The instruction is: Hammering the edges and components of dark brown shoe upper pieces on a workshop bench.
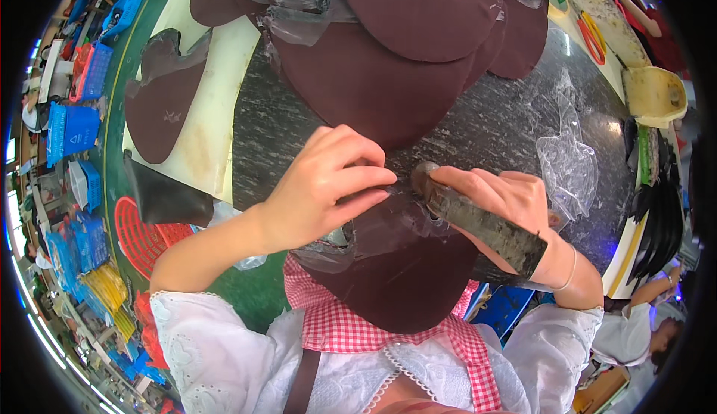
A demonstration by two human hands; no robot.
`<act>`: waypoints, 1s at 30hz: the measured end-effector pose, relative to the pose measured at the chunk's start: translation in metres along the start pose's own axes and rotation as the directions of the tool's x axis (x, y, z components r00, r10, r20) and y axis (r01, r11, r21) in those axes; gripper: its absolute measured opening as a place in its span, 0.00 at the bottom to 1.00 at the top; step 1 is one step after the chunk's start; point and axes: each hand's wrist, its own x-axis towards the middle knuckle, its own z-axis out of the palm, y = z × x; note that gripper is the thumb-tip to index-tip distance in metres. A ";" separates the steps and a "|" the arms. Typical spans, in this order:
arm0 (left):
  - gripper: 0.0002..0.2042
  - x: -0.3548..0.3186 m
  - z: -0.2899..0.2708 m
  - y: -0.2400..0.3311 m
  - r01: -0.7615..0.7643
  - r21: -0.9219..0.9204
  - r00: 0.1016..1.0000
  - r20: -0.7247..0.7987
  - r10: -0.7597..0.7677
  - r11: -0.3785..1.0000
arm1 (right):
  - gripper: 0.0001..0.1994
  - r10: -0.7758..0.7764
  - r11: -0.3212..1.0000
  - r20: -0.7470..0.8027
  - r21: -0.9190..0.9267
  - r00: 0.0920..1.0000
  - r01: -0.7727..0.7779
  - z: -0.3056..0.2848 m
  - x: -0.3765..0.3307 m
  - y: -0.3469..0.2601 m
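A dark brown, rounded sheet piece (pixel 403 272) lies in front of me, its lower part hanging over the table's near edge. Clear film or tape covers parts of its upper edge. My left hand (pixel 328 179) is curled in a loose pinch over that edge; anything between the fingertips is too small to make out. In my right hand (pixel 500 197) is a dark, worn bar-shaped tool (pixel 485 227) with a rounded end. The rounded end is at the piece's upper edge, close to my left fingertips.
Several overlapping brown pieces (pixel 373 78) with film on them lie farther back on the dark streaked tabletop (pixel 478 130). Another brown piece (pixel 164 100) rests on a pale board (pixel 213 130) at left. Crumpled clear film (pixel 567 160), orange-handled scissors (pixel 591 37) and a yellowish container (pixel 656 94) are at right.
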 end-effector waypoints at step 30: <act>0.14 -0.040 0.001 0.019 0.122 0.074 0.984 -0.137 -0.111 0.990 | 0.17 -0.142 0.989 0.067 0.050 0.988 0.139 0.007 0.030 -0.004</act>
